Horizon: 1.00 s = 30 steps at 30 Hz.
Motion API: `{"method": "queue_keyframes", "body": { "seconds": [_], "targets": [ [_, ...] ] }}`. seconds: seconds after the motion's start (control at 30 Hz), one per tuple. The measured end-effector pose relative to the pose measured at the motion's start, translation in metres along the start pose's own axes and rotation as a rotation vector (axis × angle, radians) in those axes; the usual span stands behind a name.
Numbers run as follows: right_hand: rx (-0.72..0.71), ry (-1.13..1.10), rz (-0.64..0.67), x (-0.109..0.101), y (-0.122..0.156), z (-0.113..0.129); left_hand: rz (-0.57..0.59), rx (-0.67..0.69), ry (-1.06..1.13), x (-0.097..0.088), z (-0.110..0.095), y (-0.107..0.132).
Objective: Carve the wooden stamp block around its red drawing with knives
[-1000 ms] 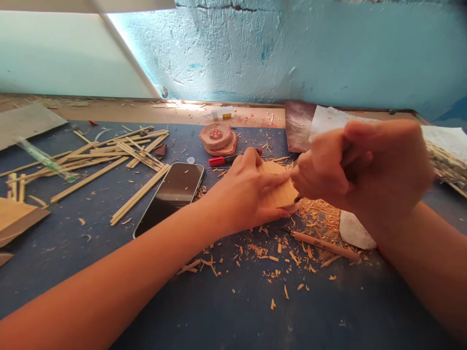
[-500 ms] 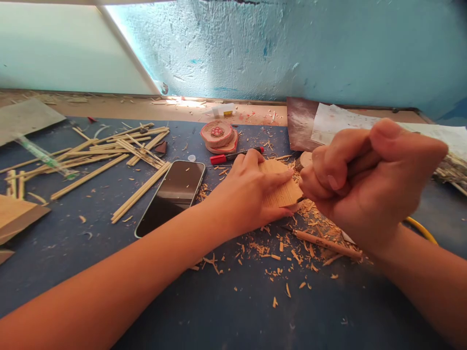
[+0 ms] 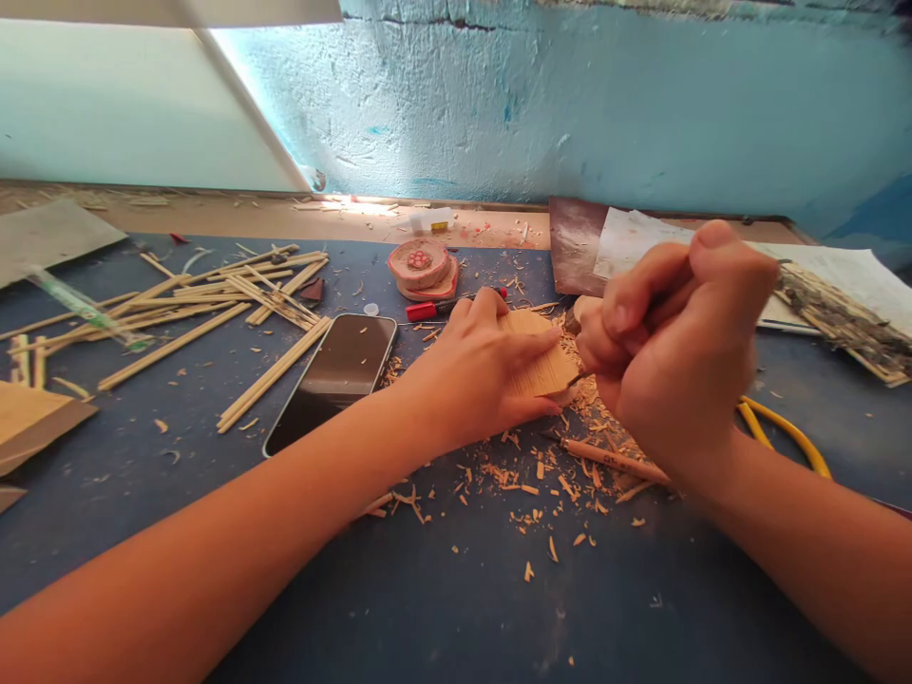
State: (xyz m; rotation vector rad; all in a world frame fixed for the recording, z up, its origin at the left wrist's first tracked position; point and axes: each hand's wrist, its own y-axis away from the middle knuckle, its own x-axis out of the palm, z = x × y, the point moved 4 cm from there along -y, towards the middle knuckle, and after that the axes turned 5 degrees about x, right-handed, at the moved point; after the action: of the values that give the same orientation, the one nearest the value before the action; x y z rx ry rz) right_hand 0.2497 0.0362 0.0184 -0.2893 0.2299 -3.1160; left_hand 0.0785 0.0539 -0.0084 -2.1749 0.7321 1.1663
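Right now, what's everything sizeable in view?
board: one, tan, centre
shavings: many, tan, centre
slim tool: one, tan, centre
phone: one, black, left
marker: one, red-black, centre
carved discs: two, pinkish, back
sticks: many, pale, left
block: one, tan, left
sheet: one, brown, back
paper: count unclear, white, back right
bark strip: one, grey, right
curved handles: two, yellow, right
table: one, blue, beneath
wall: one, blue, back
left hand: one, holding board
right hand: one, clenched, right

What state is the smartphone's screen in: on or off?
Off, it seems: the visible smartphone screen is dark, showing no icons or glow, only a dull reflection. The left forearm hides part of it.
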Motion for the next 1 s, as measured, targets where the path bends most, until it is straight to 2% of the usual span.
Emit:
{"method": "queue_keyframes", "body": {
  "seconds": [0.07,0.17,0.37,0.5,0.63,0.87,1.0],
  "targets": [
    [-0.102,-0.063,-0.097,-0.004,-0.008,0.006,0.028,0.025,-0.024,-0.002,-0.001,-0.001],
    [-0.156,-0.105,-0.102,-0.003,-0.011,0.011,0.071,0.083,-0.039,-0.005,0.003,-0.002],
    [-0.181,-0.059,0.131,0.005,-0.003,0.020,0.097,0.106,0.013,-0.005,0.014,-0.005],
    [-0.106,-0.086,0.256,-0.001,-0.018,0.027,0.128,0.075,0.063,-0.006,0.015,-0.006],
    [-0.083,-0.103,0.451,-0.005,-0.029,0.029,0.115,0.098,0.081,-0.004,0.019,-0.007],
    [-0.190,-0.074,0.477,-0.002,-0.005,0.022,0.104,0.098,0.065,-0.003,0.020,-0.005],
    [-0.091,-0.016,0.586,0.001,-0.005,0.017,0.107,0.134,0.050,-0.002,0.015,-0.006]
  ]
}}
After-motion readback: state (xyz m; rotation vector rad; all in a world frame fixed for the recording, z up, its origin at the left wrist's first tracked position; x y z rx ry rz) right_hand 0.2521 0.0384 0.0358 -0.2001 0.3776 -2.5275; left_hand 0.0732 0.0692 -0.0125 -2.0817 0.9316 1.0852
